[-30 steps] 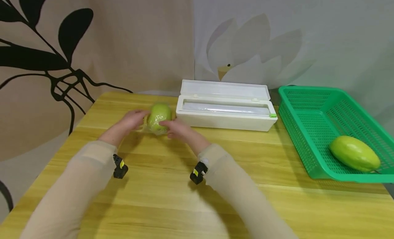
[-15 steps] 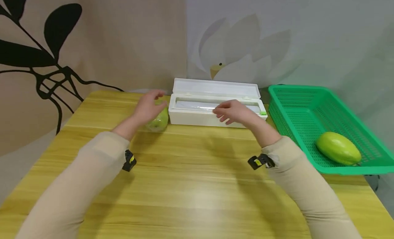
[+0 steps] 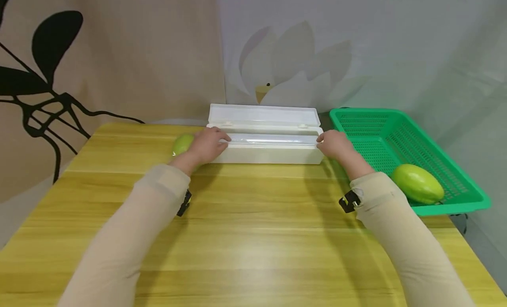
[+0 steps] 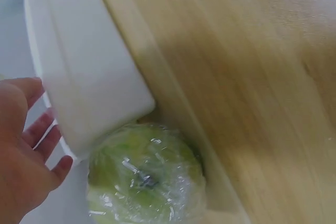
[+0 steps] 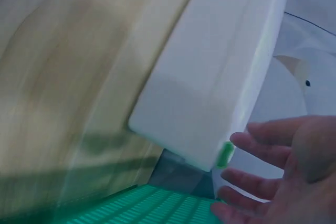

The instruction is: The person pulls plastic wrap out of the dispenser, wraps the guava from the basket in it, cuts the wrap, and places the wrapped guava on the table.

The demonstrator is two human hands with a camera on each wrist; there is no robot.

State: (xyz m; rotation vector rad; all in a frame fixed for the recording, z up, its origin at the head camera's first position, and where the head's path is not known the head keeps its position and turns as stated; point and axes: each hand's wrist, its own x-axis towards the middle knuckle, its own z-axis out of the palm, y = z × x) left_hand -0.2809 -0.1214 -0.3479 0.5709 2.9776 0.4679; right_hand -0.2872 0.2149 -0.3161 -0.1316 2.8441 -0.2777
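A white cling film dispenser (image 3: 269, 155) stands at the back of the table, its lid raised and a roll of cling film (image 3: 273, 139) inside. My left hand (image 3: 207, 144) is at its left end, with the fingertips right at the top edge. At the right end, beside the small green slider (image 5: 225, 154), is my right hand (image 3: 336, 145), fingers loosely bent at the corner. Neither hand is wrapped round anything in the wrist views. Against the dispenser's left end sits a round green fruit (image 4: 147, 177) wrapped in cling film, partly hidden by my left hand in the head view.
To the right stands a green plastic basket (image 3: 455, 175) holding an oblong green fruit (image 3: 417, 184). Behind the wooden table (image 3: 253, 236) is a wall covering (image 3: 158, 56) printed with leaves and petals.
Both hands have left the wrapped fruit. The right hand has moved right to the dispenser's right end, and the left hand has moved over to its left end. The view has shifted right.
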